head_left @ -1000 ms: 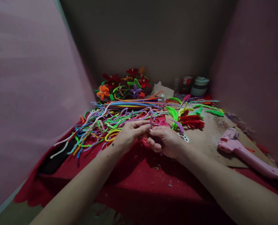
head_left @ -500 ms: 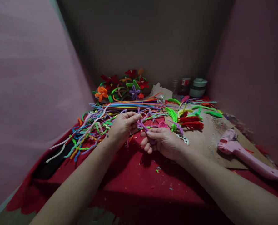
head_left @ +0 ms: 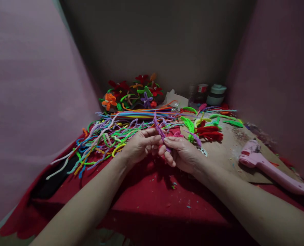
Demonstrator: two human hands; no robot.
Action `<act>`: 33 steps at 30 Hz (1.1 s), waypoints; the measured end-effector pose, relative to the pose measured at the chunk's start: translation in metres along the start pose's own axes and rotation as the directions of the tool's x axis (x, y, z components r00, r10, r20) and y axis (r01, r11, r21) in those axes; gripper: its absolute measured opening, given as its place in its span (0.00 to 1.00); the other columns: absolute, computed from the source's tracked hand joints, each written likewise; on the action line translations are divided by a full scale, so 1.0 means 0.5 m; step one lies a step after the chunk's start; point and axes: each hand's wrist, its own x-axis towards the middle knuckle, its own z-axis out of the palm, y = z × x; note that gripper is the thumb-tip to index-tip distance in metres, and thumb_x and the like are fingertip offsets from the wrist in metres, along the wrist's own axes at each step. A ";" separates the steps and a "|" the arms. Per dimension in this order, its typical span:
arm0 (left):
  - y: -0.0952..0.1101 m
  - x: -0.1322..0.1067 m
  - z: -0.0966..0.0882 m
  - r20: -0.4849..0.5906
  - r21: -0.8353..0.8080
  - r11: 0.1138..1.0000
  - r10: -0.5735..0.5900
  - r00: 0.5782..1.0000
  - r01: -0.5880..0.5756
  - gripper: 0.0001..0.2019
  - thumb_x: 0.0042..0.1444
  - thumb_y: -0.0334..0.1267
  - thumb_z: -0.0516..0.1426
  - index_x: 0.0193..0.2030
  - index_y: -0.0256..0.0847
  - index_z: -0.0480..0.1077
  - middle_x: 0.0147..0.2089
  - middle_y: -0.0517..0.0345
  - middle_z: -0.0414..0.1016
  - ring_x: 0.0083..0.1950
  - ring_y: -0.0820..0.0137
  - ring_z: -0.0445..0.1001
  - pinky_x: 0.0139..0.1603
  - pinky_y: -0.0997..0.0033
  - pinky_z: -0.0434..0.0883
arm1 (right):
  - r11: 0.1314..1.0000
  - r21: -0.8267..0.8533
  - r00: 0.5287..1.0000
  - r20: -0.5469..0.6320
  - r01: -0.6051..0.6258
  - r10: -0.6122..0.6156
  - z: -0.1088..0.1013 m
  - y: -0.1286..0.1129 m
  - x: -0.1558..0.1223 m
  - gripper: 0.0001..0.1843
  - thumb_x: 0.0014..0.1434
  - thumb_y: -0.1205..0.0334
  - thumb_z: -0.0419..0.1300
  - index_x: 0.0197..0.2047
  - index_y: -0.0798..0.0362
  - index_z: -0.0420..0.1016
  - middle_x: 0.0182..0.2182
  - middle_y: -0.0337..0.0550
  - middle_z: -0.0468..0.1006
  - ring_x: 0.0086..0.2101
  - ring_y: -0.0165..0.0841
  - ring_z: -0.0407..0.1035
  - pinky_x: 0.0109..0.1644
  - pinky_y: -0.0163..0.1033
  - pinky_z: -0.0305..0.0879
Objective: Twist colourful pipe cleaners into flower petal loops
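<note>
My left hand [head_left: 139, 145] and my right hand [head_left: 182, 153] meet over the red cloth [head_left: 152, 191], both pinching a short purple pipe cleaner [head_left: 160, 131] that sticks up and to the left between the fingertips. Fingers of both hands are curled closed around it. Just behind my hands lies a tangled heap of coloured pipe cleaners [head_left: 108, 136], and a bundle of straight ones [head_left: 144, 114] lies further back.
Finished pipe-cleaner flowers [head_left: 134, 94] stand at the back. Green and red leaf and petal pieces [head_left: 205, 128] lie on a cardboard sheet [head_left: 231, 150] at the right, with a pink glue gun [head_left: 270, 167]. Two jars [head_left: 210, 94] stand by the rear wall.
My hands have come closer together and the purple pipe cleaner is now raised upright between them; before, it lay lower among the heap.
</note>
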 end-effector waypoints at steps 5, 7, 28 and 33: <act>-0.009 -0.003 0.010 -0.187 0.224 0.970 0.143 0.972 -0.099 0.10 0.42 0.38 0.64 0.30 0.34 0.72 0.21 0.62 0.69 0.19 0.80 0.63 0.20 0.80 0.59 | 0.995 -0.042 0.995 0.021 -0.094 0.095 0.002 0.001 -0.005 0.11 0.59 0.66 0.50 0.34 0.62 0.71 0.23 0.46 0.78 0.14 0.25 0.66 0.14 0.27 0.60; -0.008 -0.003 0.010 -0.243 0.255 0.959 0.189 0.951 -0.125 0.10 0.41 0.39 0.64 0.28 0.34 0.72 0.20 0.63 0.68 0.19 0.81 0.63 0.21 0.80 0.59 | 0.986 -0.057 0.987 0.028 -0.155 0.157 0.002 0.002 -0.007 0.11 0.59 0.65 0.50 0.35 0.63 0.71 0.24 0.48 0.78 0.17 0.26 0.69 0.16 0.27 0.63; -0.005 -0.008 0.016 -0.226 0.097 0.994 0.062 0.972 -0.041 0.13 0.46 0.39 0.61 0.22 0.37 0.60 0.12 0.70 0.53 0.12 0.83 0.49 0.12 0.81 0.44 | 0.963 -0.271 1.000 -0.007 -0.005 0.004 0.021 0.012 -0.012 0.15 0.53 0.53 0.58 0.29 0.59 0.73 0.24 0.45 0.76 0.22 0.27 0.69 0.28 0.33 0.65; -0.011 -0.010 0.025 -0.123 0.115 0.993 0.048 0.991 -0.034 0.12 0.46 0.40 0.61 0.25 0.36 0.64 0.15 0.67 0.60 0.13 0.81 0.56 0.13 0.80 0.51 | 0.983 -0.182 1.000 -0.019 0.005 -0.008 0.011 0.008 -0.008 0.11 0.51 0.59 0.61 0.32 0.61 0.74 0.25 0.47 0.77 0.23 0.28 0.69 0.29 0.34 0.66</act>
